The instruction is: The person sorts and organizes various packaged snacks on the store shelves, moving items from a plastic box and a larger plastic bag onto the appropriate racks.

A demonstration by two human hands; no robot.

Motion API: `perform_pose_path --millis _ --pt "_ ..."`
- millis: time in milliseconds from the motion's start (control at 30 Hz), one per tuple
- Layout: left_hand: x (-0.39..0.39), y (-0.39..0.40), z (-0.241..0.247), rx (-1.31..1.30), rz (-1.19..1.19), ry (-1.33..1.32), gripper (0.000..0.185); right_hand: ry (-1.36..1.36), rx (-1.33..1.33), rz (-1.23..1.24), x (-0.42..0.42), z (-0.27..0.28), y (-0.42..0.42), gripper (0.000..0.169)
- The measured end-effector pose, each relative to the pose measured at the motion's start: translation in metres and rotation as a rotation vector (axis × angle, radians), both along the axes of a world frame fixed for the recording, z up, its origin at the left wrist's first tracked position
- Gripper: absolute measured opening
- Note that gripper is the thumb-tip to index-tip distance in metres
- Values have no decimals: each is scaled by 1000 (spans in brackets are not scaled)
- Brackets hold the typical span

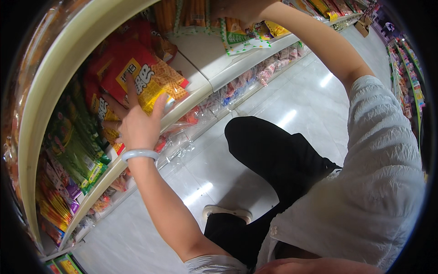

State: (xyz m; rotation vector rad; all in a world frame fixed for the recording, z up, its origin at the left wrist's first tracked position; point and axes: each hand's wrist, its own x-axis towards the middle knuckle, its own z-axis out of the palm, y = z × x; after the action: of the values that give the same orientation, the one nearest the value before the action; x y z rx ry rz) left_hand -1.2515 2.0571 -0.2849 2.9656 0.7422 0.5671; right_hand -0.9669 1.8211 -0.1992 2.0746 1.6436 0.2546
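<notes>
My left hand (139, 124), with a pale bangle (140, 155) at its wrist, rests with fingers spread against a red and yellow snack bag (137, 73) on the shelf. Beside it, a second bag of the same kind (102, 102) lies partly under my fingers. At the top edge of the view, my right hand (239, 9) reaches in among snack packets; it is shaded, and its fingers are hard to make out. Just below it, a green and white packet (242, 40) overhangs the shelf edge. Long packets of brown sticks (193, 15) lie to its left.
Green packets (77, 150) and yellow-red packets (54, 202) line the same shelf (191, 61). An upper shelf edge (41, 89) curves close by on the left. Clear-wrapped goods (236, 85) fill the bottom level. My bent knee (260, 147) is over the tiled floor (273, 99).
</notes>
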Motion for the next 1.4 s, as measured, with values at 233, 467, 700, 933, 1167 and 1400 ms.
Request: perform_pose_path --millis 233,467,700,933,1167,1400 --pt "4 -11 5 -100 113 34 88 -222 120 66 -2 4 3 39" --pt "4 -15 -3 -26 104 -150 89 427 946 -739 -34 2 26 64" --pt "-3 -24 -6 111 68 -247 83 437 1328 -998 3 -68 53 96" --pt "-36 -46 -6 96 33 -173 79 211 1106 -473 -8 -87 96 81" --pt "-50 -70 6 197 -248 -312 70 -110 1059 -292 -18 -60 -8 71" --pt "13 -120 -2 126 -538 -132 55 -167 502 -559 20 -77 -81 66"
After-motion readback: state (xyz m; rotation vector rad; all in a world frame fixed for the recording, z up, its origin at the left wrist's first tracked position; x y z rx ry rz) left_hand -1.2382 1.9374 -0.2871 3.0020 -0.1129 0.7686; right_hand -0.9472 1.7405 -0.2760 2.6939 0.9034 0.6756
